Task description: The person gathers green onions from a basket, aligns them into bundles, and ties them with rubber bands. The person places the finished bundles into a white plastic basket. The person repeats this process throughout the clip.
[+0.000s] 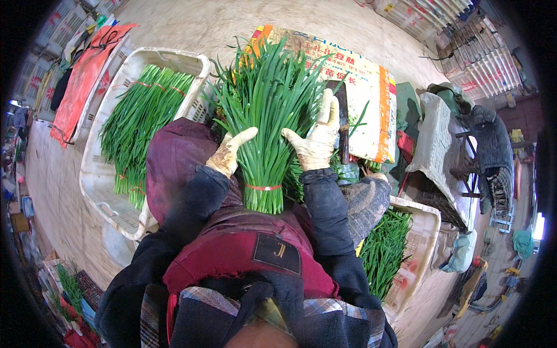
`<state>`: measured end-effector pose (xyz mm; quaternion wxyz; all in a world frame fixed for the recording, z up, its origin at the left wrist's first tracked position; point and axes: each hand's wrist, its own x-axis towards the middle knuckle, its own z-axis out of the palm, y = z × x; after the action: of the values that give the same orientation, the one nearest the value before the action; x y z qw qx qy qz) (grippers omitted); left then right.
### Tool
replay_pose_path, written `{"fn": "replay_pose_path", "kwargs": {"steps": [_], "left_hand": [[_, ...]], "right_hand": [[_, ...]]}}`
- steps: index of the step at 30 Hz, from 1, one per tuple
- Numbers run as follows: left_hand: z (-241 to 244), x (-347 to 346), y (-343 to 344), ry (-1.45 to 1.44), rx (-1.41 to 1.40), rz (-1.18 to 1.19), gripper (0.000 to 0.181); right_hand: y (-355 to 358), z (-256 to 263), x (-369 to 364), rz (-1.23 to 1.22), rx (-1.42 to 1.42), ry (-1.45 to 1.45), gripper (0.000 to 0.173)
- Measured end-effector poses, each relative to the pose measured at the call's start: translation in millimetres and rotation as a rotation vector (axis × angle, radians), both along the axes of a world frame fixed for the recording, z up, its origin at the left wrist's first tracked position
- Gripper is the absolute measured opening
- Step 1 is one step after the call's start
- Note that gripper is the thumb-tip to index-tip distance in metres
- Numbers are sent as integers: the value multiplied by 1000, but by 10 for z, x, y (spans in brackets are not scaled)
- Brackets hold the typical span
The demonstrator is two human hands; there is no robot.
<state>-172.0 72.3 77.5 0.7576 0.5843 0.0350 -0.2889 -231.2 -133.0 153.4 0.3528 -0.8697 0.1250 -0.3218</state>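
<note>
A large bundle of green garlic chives (267, 117) lies before me, its cut ends by my lap and its leaf tips fanned away from me. Near the cut ends a red band (263, 188) goes around it. My left hand (230, 152), in a soiled cream glove, holds the bundle's left side; the thumb lies over the leaves and the other fingers are hidden. On the right side my right hand (320, 137), gloved too, has its fingers stretched out and apart, the thumb tip at the leaves. A dark flat blade or bar (343, 126) lies just beyond it.
A white plastic crate (91, 174) at left holds banded chive bundles (148, 100). A printed woven sack (361, 87) lies ahead. Loose chives (385, 252) fill another crate (424, 243) at right. Further right, another person (491, 148) is near a covered stand (439, 130).
</note>
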Motion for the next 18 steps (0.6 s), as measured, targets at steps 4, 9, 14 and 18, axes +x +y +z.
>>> {"fn": "replay_pose_path", "kwargs": {"steps": [4,9,14,18], "left_hand": [[87,-18,-59,144,-135,18,41],[125,-33,-47,158,-191,20,50],[334,-96,-107,174,-163,21,48],[153,-43,-63,140,-99,21,47]], "right_hand": [[-93,-109,-14,99,-186,92,76],[-125,-180,19,176,-147,175,64],[-178,-184,20,203,-161,213,53],[-187,-211,42,231,-117,204,37]]}}
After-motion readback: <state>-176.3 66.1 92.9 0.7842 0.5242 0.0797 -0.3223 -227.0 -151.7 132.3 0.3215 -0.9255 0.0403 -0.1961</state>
